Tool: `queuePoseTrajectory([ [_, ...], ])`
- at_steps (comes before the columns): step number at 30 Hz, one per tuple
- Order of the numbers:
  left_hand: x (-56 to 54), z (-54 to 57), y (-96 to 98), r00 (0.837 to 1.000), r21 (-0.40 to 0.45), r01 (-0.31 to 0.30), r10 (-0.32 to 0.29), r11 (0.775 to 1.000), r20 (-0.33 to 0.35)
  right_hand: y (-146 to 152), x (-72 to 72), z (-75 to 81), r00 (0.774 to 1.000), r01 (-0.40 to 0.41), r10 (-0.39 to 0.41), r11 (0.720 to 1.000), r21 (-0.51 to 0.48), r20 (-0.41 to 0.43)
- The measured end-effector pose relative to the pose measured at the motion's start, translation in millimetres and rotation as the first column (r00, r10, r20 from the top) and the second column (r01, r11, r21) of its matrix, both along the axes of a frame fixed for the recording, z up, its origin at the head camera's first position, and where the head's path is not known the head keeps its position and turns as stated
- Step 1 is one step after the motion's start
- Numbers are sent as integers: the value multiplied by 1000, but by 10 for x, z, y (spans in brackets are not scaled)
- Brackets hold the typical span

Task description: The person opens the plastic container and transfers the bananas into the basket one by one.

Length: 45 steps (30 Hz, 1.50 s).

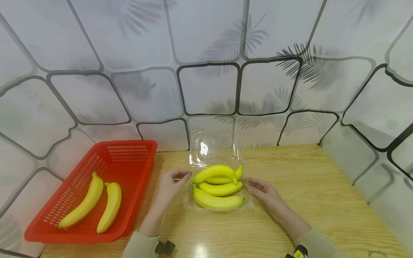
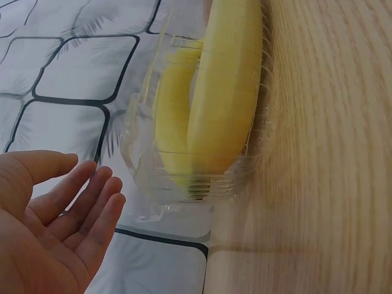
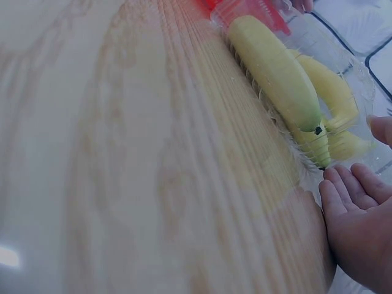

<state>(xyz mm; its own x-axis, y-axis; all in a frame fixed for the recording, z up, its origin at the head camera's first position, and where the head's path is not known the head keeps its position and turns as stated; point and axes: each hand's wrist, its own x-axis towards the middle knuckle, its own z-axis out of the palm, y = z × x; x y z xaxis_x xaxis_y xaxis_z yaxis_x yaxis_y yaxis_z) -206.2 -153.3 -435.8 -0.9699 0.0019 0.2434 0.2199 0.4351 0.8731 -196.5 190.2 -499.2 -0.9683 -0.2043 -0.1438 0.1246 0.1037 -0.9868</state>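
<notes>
A clear plastic clamshell box (image 1: 247, 205) sits on the table, its see-through lid (image 1: 215, 148) raised at the back. Inside lie several yellow bananas (image 1: 217, 200), one of them (image 1: 214, 171) resting on top of the others at the back. My left hand (image 1: 170, 183) is at the box's left side; the left wrist view shows its fingers loosely extended, apart from the box and holding nothing. On the right side, my right hand (image 1: 265, 193) has its relaxed fingers (image 3: 355, 187) close against the box end; whether they touch cannot be told.
To the left stands a red plastic basket (image 1: 142, 190) with slotted sides, holding two more bananas (image 1: 85, 204). The wooden table (image 1: 306, 182) ends at a wall covering (image 1: 209, 89) with stone and leaf patterns at the back.
</notes>
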Motion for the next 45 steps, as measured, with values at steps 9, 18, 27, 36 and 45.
queuePoseTrajectory([
  [9, -27, -38, 82, 1000, -7, 12, -12, 1000, 20, 2, 4, -2, 1000, -9, 9, 1000, -7, 9],
  [18, -86, -76, 178, 998, -3, 47, -47, 999, 28, -3, 2, 0, 1000, 6, -6, 1000, -15, -2],
  [27, -166, -120, 256, 998, 11, 57, -58, 998, 25, -11, 2, -3, 1000, 12, -12, 1000, -16, -1],
  [36, -218, -118, 327, 997, 20, 76, -76, 997, -2, -12, 1, 0, 1000, 8, -9, 1000, -18, -8],
  [45, -259, -76, 380, 997, 47, 79, -79, 996, 7, -1, -7, -11, 1000, 4, -4, 1000, -19, -4],
])
